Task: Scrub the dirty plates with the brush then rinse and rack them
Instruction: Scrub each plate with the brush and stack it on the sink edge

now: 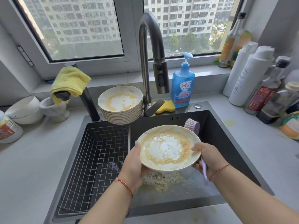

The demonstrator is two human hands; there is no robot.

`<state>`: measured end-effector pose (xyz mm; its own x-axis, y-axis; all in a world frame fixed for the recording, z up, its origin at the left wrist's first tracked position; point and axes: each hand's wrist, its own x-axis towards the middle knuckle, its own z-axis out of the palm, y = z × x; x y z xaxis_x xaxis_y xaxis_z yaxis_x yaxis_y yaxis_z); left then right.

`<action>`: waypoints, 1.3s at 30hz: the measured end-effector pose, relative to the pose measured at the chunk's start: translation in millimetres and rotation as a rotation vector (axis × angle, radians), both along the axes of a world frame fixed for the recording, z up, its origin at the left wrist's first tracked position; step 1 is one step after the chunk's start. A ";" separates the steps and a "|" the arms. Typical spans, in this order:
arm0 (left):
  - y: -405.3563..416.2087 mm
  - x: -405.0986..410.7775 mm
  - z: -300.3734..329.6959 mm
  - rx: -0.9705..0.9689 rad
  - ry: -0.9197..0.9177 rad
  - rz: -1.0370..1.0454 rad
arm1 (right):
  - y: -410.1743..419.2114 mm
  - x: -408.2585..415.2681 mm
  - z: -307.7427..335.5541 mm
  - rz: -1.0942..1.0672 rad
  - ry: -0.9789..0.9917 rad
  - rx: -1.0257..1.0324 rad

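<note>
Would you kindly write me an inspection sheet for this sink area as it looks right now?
Surface: grey countertop around a dark sink; yellowish spill right of the sink; suds in the basin.
Job's things: round white plate with yellow-brown residue; lilac scrubbing brush; stack of dirty white plates; empty wire rack basket.
Clutter: blue pump soap bottle, yellow sponge, yellow cloth, bottles at right.
Hands: left hand grips the plate's edge; right hand holds plate and brush handle.
Cables: nothing seen.
Surroundings: grey gooseneck tap, no water running; window onto apartment blocks.
</note>
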<state>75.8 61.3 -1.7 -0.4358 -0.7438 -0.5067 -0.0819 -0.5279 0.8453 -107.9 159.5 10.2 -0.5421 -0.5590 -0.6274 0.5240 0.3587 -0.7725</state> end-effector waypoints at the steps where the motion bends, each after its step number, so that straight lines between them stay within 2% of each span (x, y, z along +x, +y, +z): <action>1: -0.2 0.8 -1.2 -0.173 -0.154 -0.045 | -0.8 1.0 0.9 -0.007 0.025 0.023; 3: 0.2 5.7 -6.3 -0.607 -0.529 -0.117 | -1.3 3.7 3.1 -0.011 0.077 0.056; 4: 1.8 7.9 -9.6 -0.767 -0.601 -0.138 | -2.4 4.7 3.2 -0.010 0.107 0.070; 8: 23.8 6.1 -17.4 -0.985 -0.477 -0.480 | -4.2 10.0 0.7 0.016 0.208 0.130; 10: 30.0 0.8 -29.1 -1.227 -0.526 -0.637 | -4.8 13.0 -0.8 0.014 0.173 0.127; 13: 30.3 -6.6 -42.5 -1.534 -0.571 -0.571 | -7.4 19.8 1.8 0.011 0.109 0.116; 18: 25.1 -13.0 -38.6 -1.823 -0.595 -0.381 | -8.1 29.5 1.8 0.062 0.130 0.078; 21: 19.2 -15.8 -30.7 -1.689 -0.580 -0.337 | -6.3 26.1 12.3 0.121 0.159 0.003; 25: 5.9 -10.2 -1.9 -1.054 -0.563 -0.155 | 0.8 14.7 26.5 0.200 0.282 -0.039; 26: 1.6 -8.1 0.5 -0.967 -0.517 -0.139 | 2.9 15.0 28.4 0.233 0.333 -0.033; 29: -9.1 -4.4 5.3 -0.898 -0.421 -0.134 | 8.9 26.1 39.3 0.315 0.494 -0.113; 31: -14.2 -5.6 5.6 -0.819 -0.401 -0.138 | 11.8 40.1 51.0 0.474 0.707 -0.147; 33: -19.6 -8.8 3.5 -0.737 -0.389 -0.091 | 15.2 55.5 57.4 0.700 0.907 -0.079; 35: -22.3 -12.1 5.0 -0.704 -0.367 -0.073 | 19.3 66.0 59.2 0.825 1.038 0.010; 37: -23.0 -10.6 5.2 -0.704 -0.348 -0.090 | 18.7 64.2 61.6 0.835 1.119 0.032; 39: -19.3 -3.3 9.4 -0.738 -0.367 -0.110 | 11.8 46.4 59.3 0.750 1.087 0.034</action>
<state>72.5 42.0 7.7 -0.4276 -0.9035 -0.0293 -0.4390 0.1792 0.8805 -61.5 171.3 69.5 -0.3428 -0.9350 -0.0912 -0.6861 0.3155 -0.6555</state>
